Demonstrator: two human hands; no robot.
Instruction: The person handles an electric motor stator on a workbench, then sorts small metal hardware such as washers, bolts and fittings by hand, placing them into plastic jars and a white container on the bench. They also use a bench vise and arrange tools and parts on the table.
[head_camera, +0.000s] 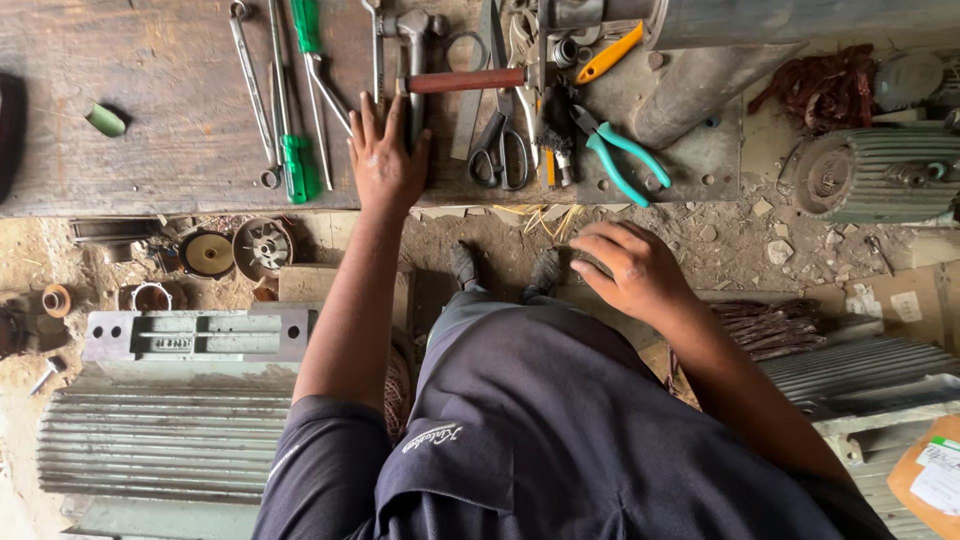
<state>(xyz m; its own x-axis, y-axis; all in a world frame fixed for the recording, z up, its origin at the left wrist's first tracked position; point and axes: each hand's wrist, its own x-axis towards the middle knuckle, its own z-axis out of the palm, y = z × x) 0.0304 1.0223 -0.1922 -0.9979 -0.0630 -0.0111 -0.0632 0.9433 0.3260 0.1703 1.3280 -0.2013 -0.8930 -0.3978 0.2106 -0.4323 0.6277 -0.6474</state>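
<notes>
Head view: left hand (385, 160) lies flat on the bench (150, 120), fingers spread, touching the hammer (440, 75) at its 1 o'clock. Right hand (630, 270) hangs loosely curled, empty. Leaning could jab the palm on scissors (500, 150) at 3 o'clock

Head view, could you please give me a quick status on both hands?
Left hand flat on workbench, touching hammer. Right hand empty, off the bench. Scissors beside left hand.
</notes>
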